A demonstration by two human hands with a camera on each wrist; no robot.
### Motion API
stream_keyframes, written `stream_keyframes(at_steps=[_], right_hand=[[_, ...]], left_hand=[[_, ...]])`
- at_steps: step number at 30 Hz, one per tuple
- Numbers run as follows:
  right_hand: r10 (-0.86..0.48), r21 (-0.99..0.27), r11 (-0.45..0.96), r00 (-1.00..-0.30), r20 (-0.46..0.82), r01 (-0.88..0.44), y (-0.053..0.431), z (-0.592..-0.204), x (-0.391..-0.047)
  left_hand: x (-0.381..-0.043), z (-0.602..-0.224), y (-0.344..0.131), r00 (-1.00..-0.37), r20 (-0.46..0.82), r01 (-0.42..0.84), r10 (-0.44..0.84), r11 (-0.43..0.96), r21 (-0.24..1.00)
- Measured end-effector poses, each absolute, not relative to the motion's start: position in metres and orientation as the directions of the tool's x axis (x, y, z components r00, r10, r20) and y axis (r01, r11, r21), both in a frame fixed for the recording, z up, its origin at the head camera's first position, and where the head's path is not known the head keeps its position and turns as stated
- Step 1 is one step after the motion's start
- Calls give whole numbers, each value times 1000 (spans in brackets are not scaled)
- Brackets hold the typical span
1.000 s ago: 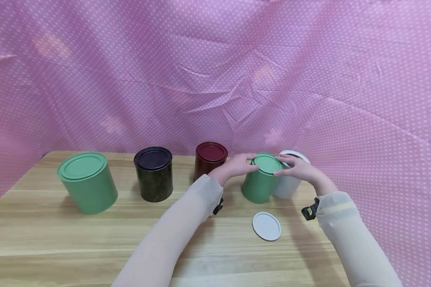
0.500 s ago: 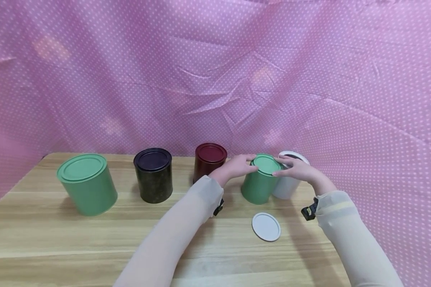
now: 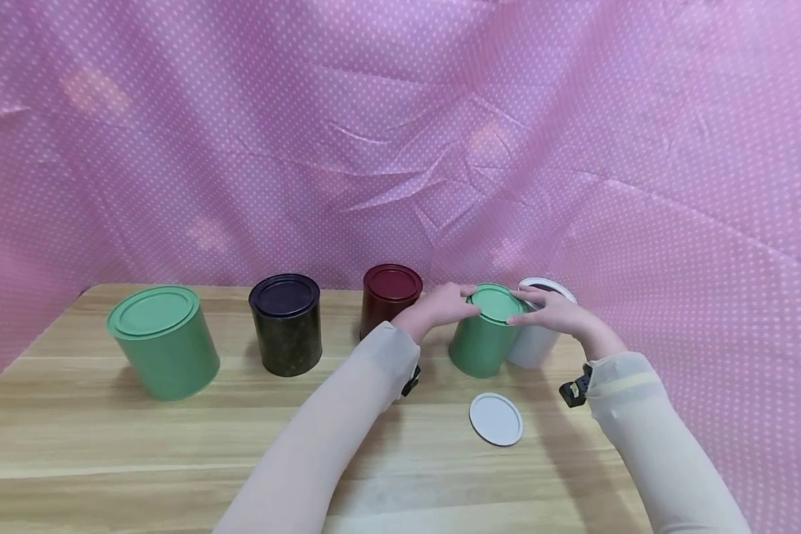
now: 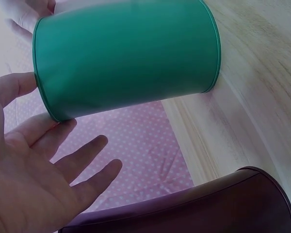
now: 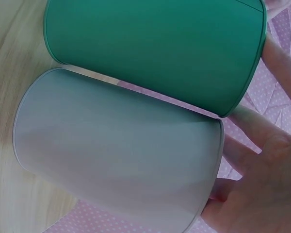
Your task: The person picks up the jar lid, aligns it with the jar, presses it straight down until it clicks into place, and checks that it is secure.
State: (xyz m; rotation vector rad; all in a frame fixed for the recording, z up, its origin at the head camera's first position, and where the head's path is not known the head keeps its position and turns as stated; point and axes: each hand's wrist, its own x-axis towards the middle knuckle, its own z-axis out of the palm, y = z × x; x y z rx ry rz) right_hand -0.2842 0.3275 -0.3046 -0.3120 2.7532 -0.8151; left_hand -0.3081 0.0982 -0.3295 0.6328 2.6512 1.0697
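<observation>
A green can (image 3: 477, 352) with a raised-rim green lid (image 3: 497, 304) stands upright at the right of the table. My left hand (image 3: 440, 305) holds the left edge of that lid, thumb in front and fingertips behind; its other fingers spread free in the left wrist view. From the other side my right hand (image 3: 555, 315) grips the lid's right edge with thumb and finger. Its remaining fingers lie at the rim of a white can (image 5: 116, 150) close beside the green one. The white can is uncovered, with a dark inside. A flat white lid (image 3: 496, 420) lies in front.
Farther left stand a dark red can (image 3: 377, 315) behind my left wrist, a black can (image 3: 288, 341) and a wide green can (image 3: 173, 360), all lidded. Pink dotted cloth (image 3: 387, 133) hangs behind and along the sides of the wooden table (image 3: 140, 460).
My left hand and wrist have shifted very slightly at the green lid's edge. The right hand stays in place, and the cans and the white lid have not moved.
</observation>
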Motion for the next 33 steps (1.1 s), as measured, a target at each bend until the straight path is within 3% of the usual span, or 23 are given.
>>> stream_keyframes(at_steps=[21, 29, 33], right_hand=[[-297, -567, 811, -937, -184, -146, 331, -306, -281], [-313, -559, 797, -948, -60, -228, 331, -305, -275], [-270, -593, 778, -963, -14, -209, 337, -301, -269]], left_hand=[[-302, -325, 101, -894, -47, 298, 445, 671, 679], [-301, -328, 105, -880, 45, 420, 472, 732, 536], [-298, -330, 105, -867, 103, 470, 487, 733, 492]])
